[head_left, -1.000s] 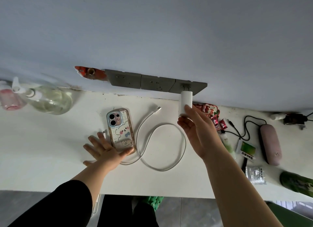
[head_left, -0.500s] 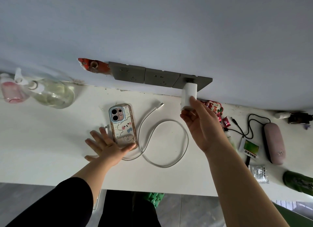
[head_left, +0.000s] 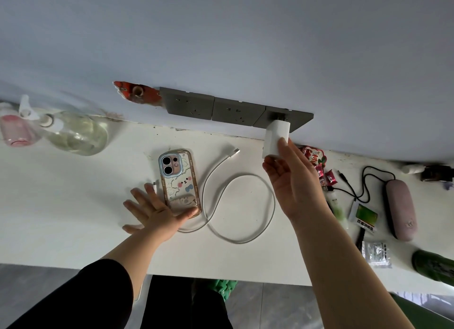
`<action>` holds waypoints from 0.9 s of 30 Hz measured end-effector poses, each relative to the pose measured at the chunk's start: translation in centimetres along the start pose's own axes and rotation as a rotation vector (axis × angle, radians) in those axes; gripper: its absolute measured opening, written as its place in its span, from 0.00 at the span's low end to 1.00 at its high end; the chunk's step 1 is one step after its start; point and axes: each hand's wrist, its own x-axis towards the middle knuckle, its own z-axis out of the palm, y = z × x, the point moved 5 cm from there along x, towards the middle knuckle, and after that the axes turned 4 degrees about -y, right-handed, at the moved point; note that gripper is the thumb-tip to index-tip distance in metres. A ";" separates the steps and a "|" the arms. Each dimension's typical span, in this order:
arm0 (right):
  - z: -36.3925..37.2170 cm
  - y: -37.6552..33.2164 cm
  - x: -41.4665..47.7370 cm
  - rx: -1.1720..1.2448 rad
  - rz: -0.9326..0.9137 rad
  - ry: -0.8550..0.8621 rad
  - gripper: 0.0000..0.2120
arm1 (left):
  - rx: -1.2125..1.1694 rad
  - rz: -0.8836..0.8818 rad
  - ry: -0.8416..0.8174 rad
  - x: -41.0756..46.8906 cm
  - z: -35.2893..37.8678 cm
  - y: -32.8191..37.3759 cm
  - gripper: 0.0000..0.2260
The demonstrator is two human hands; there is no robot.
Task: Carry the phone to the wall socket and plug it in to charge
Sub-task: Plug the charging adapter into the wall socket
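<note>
Left hand (head_left: 157,212): flat and spread on the counter (head_left: 61,206), grasping nothing; thumb edge touches the near end of the phone, probably to keep it from sliding.
Phone (head_left: 180,182): face down on the counter, camera end toward the wall socket, just left of the cable loop; not yet connected.
Cable (head_left: 242,207): white, looped on the counter right of the phone. Free connector lies toward the wall socket, unplugged. Whether the other end joins the adapter cannot be told.
Right hand (head_left: 292,181): pinches the white adapter (head_left: 276,138) between thumb and fingertips, held square to the plate, likely for a straight push.
Wall socket (head_left: 286,118): rightmost of three grey plates; adapter meets it, prongs partly visible, so seating looks incomplete.
Change from half a second ago: none in grip or layout; both hands, phone and cable as before.
Remaining, by judgement: seat adapter, fit connector into phone.
</note>
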 end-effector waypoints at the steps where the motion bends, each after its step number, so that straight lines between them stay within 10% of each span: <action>1: -0.1 0.0 0.0 -0.001 -0.001 0.006 0.08 | -0.001 0.002 -0.001 0.1 0.1 0.0 0.64; 20: -0.1 -1.6 0.2 -0.021 0.016 0.134 0.02 | -0.054 0.021 -0.017 1.0 0.5 -0.6 0.69; 27: 0.7 -1.1 0.4 0.008 0.025 0.131 0.14 | -0.041 0.011 -0.019 1.1 0.6 -0.7 0.69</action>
